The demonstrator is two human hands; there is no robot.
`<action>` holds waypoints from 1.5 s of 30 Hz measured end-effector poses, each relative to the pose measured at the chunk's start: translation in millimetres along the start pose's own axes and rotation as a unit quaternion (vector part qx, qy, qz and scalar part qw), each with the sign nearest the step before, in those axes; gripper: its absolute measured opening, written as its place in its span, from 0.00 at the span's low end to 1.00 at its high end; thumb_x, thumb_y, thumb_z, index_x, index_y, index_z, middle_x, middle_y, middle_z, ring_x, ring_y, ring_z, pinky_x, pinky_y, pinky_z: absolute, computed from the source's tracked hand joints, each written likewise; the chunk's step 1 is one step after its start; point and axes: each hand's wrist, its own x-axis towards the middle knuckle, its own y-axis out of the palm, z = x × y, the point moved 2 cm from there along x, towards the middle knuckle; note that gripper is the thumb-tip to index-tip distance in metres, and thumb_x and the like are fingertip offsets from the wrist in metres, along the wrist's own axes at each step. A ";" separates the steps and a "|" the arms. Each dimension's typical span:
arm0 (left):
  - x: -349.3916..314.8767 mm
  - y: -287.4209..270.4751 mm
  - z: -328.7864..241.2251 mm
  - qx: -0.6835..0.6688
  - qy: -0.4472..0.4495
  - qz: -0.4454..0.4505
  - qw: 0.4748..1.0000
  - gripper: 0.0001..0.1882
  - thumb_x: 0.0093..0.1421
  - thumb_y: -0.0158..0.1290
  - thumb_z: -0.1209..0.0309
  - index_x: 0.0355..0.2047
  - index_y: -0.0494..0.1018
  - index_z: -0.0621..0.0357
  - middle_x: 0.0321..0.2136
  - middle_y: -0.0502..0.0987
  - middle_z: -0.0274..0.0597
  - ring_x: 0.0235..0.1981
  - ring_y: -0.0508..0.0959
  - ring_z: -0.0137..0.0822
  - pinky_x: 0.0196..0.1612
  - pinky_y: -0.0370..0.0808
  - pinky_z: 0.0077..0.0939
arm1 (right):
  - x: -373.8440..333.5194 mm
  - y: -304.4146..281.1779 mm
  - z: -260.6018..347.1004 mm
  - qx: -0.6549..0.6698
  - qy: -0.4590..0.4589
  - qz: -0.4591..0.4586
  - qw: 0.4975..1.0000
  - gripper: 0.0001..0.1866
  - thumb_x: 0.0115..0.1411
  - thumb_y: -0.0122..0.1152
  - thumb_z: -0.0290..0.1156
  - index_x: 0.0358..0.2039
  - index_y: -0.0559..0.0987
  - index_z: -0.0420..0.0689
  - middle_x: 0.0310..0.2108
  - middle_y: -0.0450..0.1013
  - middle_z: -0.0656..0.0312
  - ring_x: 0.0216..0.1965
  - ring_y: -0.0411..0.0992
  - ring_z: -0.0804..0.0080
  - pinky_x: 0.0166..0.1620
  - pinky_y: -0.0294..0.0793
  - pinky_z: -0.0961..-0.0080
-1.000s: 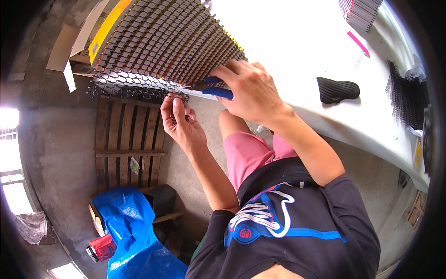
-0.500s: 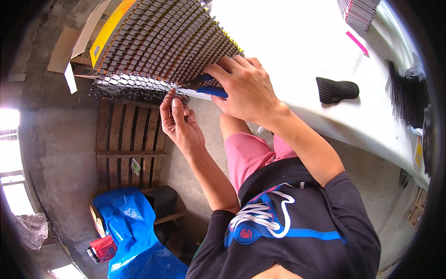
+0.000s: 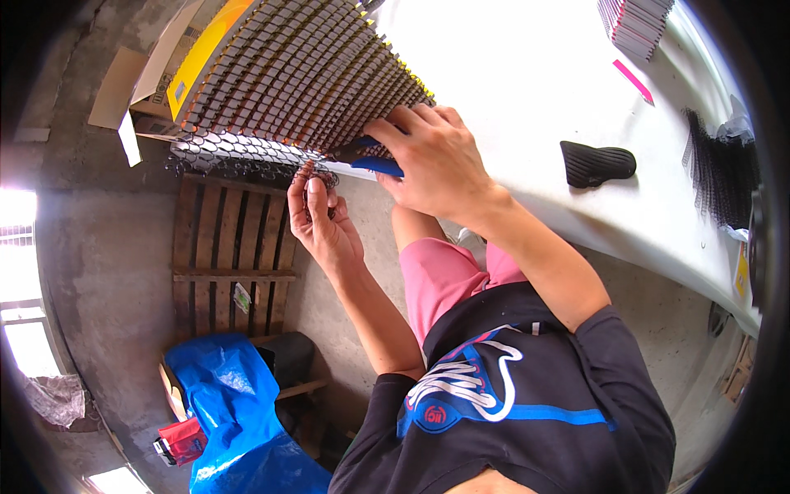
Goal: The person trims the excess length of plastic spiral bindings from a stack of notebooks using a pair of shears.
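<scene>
A dark wire mesh (image 3: pixel 296 74) of linked loops spreads over the table's left end, its front rows hanging over the edge. My right hand (image 3: pixel 440 160) is closed around blue-handled pliers (image 3: pixel 374 165), whose dark jaws reach to the mesh's front edge. Just below that spot my left hand (image 3: pixel 325 222) is pinched on a small bunch of thin dark wire pieces (image 3: pixel 327 179), close under the pliers' tip. Whether the jaws grip a wire is too small to tell.
On the white table (image 3: pixel 527 123) lie a black ridged pad (image 3: pixel 597 163), a pink strip (image 3: pixel 634 82), a reddish stack (image 3: pixel 634 25) and black netting (image 3: pixel 720 165). Cardboard (image 3: pixel 123 90) stands beyond the mesh. A wooden pallet (image 3: pixel 234 274) and blue sheeting (image 3: pixel 222 387) are at lower left.
The mesh and my left hand appear slightly farther right and lower in the view. Both hands keep their holds, with the pliers still at the mesh edge.
</scene>
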 end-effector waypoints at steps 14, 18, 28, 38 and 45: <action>-0.4 10.8 0.7 0.030 0.040 -0.018 0.999 0.11 0.58 0.54 0.70 0.41 0.71 0.59 0.30 0.74 0.32 0.22 0.65 0.16 0.21 0.58 0.06 | -5.4 8.5 -8.6 0.072 0.062 0.087 0.992 0.23 0.41 0.65 0.32 0.42 0.73 0.51 0.33 0.73 0.56 0.36 0.74 0.59 0.39 0.72 0.64; 0.2 1.4 -6.3 0.034 0.028 -0.008 0.999 0.12 0.58 0.54 0.72 0.42 0.71 0.61 0.30 0.75 0.33 0.21 0.63 0.14 0.20 0.57 0.07 | -3.7 -6.4 -5.4 0.040 0.008 -0.018 0.999 0.24 0.40 0.67 0.36 0.42 0.73 0.52 0.37 0.71 0.60 0.41 0.70 0.62 0.45 0.65 0.64; 4.8 5.4 -6.5 0.043 0.028 0.002 0.999 0.12 0.57 0.54 0.74 0.41 0.71 0.62 0.29 0.75 0.34 0.20 0.64 0.14 0.19 0.57 0.07 | 4.1 -0.1 4.3 0.036 0.016 -0.002 0.999 0.20 0.42 0.65 0.37 0.39 0.74 0.50 0.35 0.71 0.60 0.39 0.71 0.62 0.41 0.67 0.61; 0.8 17.4 -3.5 0.009 0.038 -0.041 0.998 0.14 0.57 0.54 0.71 0.43 0.71 0.62 0.32 0.75 0.33 0.20 0.62 0.14 0.19 0.56 0.08 | 0.5 10.7 -1.1 0.079 0.029 0.054 0.995 0.19 0.43 0.61 0.28 0.40 0.72 0.47 0.28 0.73 0.53 0.28 0.76 0.56 0.30 0.77 0.63; 1.9 22.7 -6.2 0.018 0.054 -0.046 0.997 0.09 0.57 0.54 0.72 0.38 0.72 0.60 0.31 0.75 0.32 0.20 0.63 0.15 0.18 0.56 0.07 | 0.3 4.8 0.5 0.038 0.016 0.055 0.998 0.18 0.43 0.61 0.28 0.38 0.73 0.48 0.27 0.73 0.56 0.27 0.76 0.59 0.29 0.76 0.64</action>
